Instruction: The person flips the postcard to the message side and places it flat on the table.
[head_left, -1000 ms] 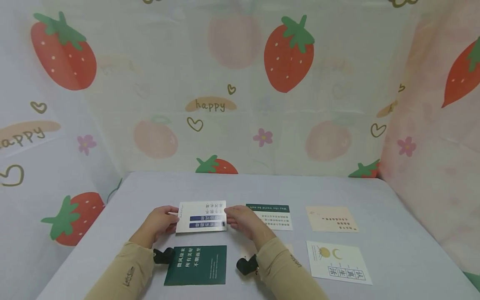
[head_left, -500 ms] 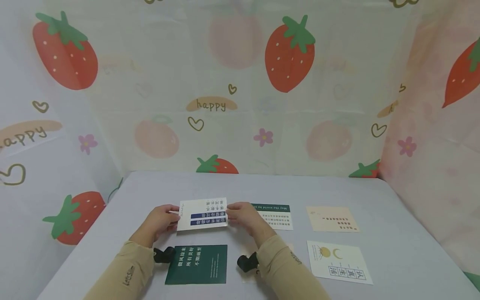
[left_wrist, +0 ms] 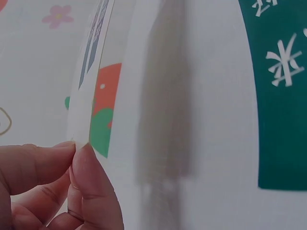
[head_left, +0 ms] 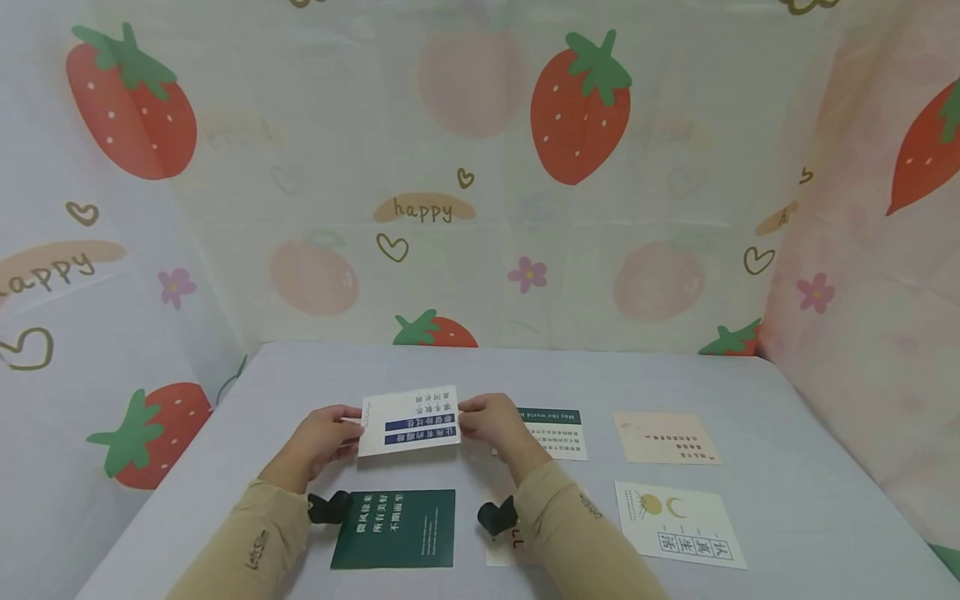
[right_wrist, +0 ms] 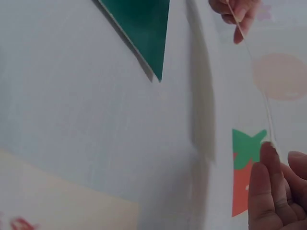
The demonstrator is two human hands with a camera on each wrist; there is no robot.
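Observation:
A white postcard (head_left: 408, 423) with dark blue text bars is held up off the table, slightly tilted. My left hand (head_left: 322, 440) pinches its left edge between thumb and finger; the left wrist view shows that pinch on the card (left_wrist: 82, 112) closely. At the opposite edge, my right hand (head_left: 497, 429) grips the card with its fingertips. The right wrist view has the card (right_wrist: 268, 115) nearly edge-on, between both hands. Just below it in the head view lies a dark green card (head_left: 397, 533) with white characters.
Right of the hands lie a green-banded card (head_left: 558, 433), a cream card (head_left: 663, 437) and a white card with gold sun and moon (head_left: 678, 525). Another pale card (head_left: 506, 554) is mostly hidden under the right sleeve. Strawberry-print cloth (head_left: 480, 275) walls the white table (head_left: 300, 367).
Both hands have raised the white postcard a little and shifted it slightly right, its right end tipping higher. The cards on the table have stayed put.

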